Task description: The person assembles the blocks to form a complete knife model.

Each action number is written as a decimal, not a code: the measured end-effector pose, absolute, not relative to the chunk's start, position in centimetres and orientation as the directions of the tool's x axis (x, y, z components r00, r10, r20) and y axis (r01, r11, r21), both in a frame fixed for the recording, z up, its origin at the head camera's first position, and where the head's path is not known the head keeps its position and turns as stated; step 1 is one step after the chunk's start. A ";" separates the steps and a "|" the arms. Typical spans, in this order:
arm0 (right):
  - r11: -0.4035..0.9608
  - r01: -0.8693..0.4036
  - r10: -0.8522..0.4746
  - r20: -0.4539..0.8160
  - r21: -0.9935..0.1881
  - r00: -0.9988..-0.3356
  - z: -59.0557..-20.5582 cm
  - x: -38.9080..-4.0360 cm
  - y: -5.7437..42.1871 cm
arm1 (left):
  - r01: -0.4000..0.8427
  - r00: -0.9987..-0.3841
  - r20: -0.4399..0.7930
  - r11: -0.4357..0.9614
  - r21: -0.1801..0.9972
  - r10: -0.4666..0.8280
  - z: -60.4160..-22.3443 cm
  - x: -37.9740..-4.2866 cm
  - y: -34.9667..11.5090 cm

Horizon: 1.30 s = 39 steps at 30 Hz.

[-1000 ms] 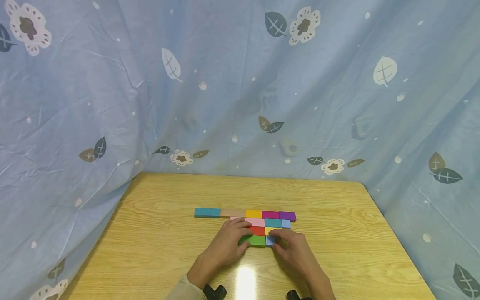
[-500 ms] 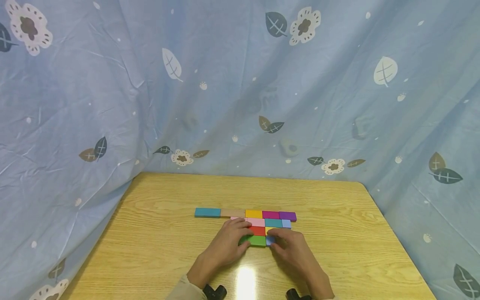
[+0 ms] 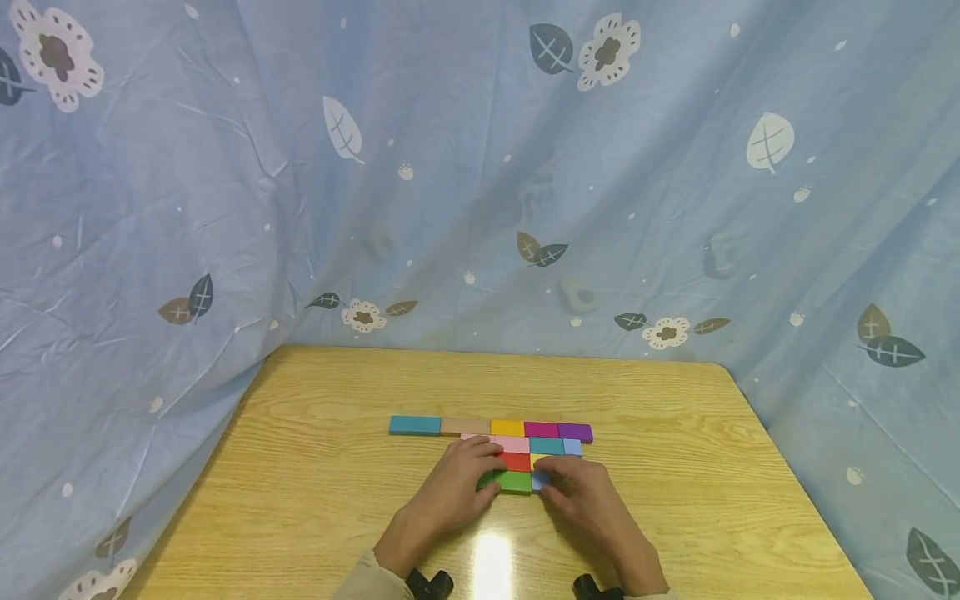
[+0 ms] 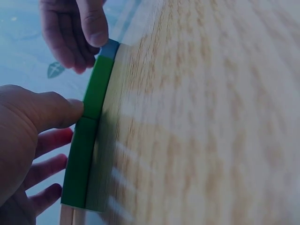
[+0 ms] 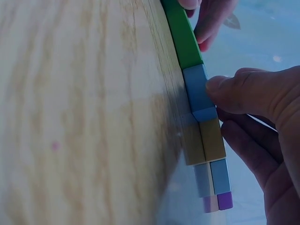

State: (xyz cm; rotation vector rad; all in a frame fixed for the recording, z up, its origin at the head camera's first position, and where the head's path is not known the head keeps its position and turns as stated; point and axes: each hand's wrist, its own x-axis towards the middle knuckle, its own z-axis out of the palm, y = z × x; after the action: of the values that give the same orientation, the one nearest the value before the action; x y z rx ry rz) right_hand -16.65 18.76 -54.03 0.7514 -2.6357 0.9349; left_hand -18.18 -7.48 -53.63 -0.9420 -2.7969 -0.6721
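Observation:
Flat coloured blocks lie edge to edge in several rows on the table. My left hand (image 3: 450, 492) rests over the rows' left part, its fingers spread on the pink block (image 3: 512, 444) and red block (image 3: 516, 462). Its thumb touches the front green block (image 3: 513, 482), with a second green block (image 4: 80, 161) beside it. At the front row's right end, the thumb of my right hand (image 3: 588, 496) touches a small blue block (image 5: 199, 89), and its bent index finger reaches the yellow block (image 5: 213, 139) behind. The hands hide parts of the rows.
The back row holds a long teal block (image 3: 415, 425), tan block (image 3: 465, 426), orange-yellow block (image 3: 507, 427), magenta block (image 3: 542, 429) and purple block (image 3: 575, 432). A patterned blue curtain (image 3: 450, 208) hangs around the wooden table (image 3: 675, 467).
My right thumb and index finger have drawn slightly leftward over the blue and yellow blocks. My left hand and the other blocks look the same.

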 end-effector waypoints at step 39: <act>0.745 -0.337 -0.191 0.300 -0.576 -0.935 -53.4 -21.0 21.2 | 0.598 -0.800 0.223 0.710 0.372 0.557 -53.7 -18.1 -7.6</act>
State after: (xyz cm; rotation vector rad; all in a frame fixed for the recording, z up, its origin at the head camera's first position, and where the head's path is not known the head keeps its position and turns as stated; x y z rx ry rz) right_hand -21.03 21.16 -53.43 0.4186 -2.7232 0.9619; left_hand -18.10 -7.57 -53.72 -0.9534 -2.8170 -0.6636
